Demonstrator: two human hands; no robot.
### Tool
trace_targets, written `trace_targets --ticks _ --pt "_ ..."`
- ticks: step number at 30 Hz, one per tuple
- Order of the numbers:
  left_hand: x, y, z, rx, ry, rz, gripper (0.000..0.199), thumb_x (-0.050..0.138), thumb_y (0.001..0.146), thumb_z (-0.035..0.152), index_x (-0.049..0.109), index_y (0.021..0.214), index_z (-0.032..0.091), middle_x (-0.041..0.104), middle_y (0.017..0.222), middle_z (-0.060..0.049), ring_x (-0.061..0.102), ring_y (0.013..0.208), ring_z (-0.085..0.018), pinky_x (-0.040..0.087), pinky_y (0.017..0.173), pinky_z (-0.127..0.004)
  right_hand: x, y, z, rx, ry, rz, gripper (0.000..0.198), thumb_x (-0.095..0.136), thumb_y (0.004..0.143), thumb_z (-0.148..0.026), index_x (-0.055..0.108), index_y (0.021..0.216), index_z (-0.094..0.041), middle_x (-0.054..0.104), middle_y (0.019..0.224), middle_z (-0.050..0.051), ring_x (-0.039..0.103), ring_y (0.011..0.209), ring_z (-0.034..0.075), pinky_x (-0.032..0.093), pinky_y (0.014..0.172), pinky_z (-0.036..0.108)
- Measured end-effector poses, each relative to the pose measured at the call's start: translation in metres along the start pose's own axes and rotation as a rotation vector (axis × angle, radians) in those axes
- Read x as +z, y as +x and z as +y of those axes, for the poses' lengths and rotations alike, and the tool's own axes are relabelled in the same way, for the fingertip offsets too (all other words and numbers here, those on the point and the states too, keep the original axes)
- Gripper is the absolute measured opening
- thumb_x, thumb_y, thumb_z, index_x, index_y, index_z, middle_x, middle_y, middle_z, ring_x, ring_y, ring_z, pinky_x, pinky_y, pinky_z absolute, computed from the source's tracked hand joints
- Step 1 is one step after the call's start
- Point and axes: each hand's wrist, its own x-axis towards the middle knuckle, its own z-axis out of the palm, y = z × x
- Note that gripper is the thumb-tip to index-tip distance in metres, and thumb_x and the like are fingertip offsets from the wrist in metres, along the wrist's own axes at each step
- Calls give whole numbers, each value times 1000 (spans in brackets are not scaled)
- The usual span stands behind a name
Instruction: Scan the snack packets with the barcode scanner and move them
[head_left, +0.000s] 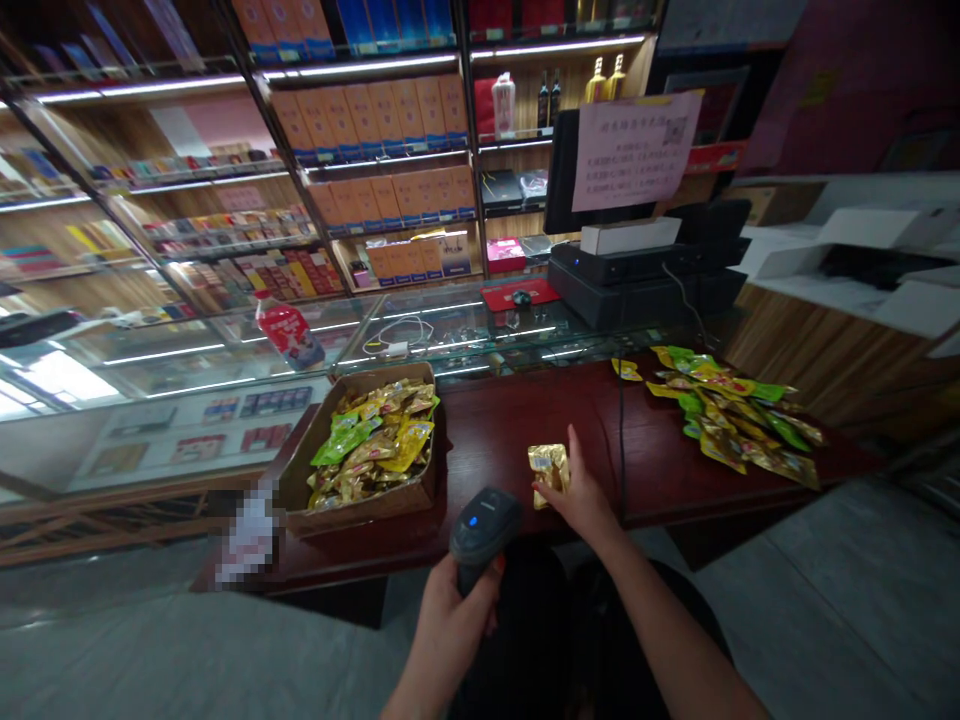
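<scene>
My left hand [455,612] is wrapped round the handle of a dark barcode scanner [486,522] with a lit blue spot on top. Its head points toward a small gold snack packet [548,458] on the dark red tabletop [487,420]. My right hand [583,497] grips that packet at its right side, with the thumb across its lower part and a finger along its edge. To the left stands an open cardboard box [360,518] full of gold, green and yellow snack packets [375,440]. A loose pile of similar packets [731,405] lies at the right end.
A black cable [622,440] crosses the tabletop right of my right hand. Behind it is a glass counter [457,345] with a red-labelled bottle [289,330], a mouse [521,298] and a cash register with a monitor [559,180]. Stocked shelves [375,155] line the wall.
</scene>
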Motion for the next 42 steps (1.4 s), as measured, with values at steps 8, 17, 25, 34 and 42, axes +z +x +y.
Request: trace_targets --ticks 8,17,25,34,42 --pt "7 4 2 28 15 -16 35 71 71 49 55 65 18 51 44 4 48 37 -10 35 40 -20 4 6 4 -218 238 -2 48 46 94 -27 59 139 -25 61 139 8 59 127 22 46 109 35" --pt "7 8 10 -5 14 12 41 73 68 53 52 60 19 51 42 3 48 36 -10 36 41 -21 11 8 6 -208 408 25 54 56 89 -26 56 143 -27 61 141 6 61 125 22 52 104 37" --pt "5 8 5 25 37 20 40 72 72 52 54 60 19 50 42 3 47 37 -11 36 41 -21 9 8 3 -225 359 32 54 55 87 -23 58 141 -28 61 141 6 61 126 23 51 106 39" --pt "1 8 -2 6 -29 45 39 73 68 51 53 61 19 49 42 4 46 35 -10 35 39 -21 19 17 13 47 734 0 88 70 80 -38 27 156 -27 67 132 12 74 101 26 61 88 43" --pt "-25 1 -8 -2 -37 114 45 73 68 58 56 61 18 51 40 2 47 36 -11 35 40 -22 93 107 -117 -27 1051 -180 79 77 74 -34 42 144 -31 71 121 3 71 100 23 63 83 42"
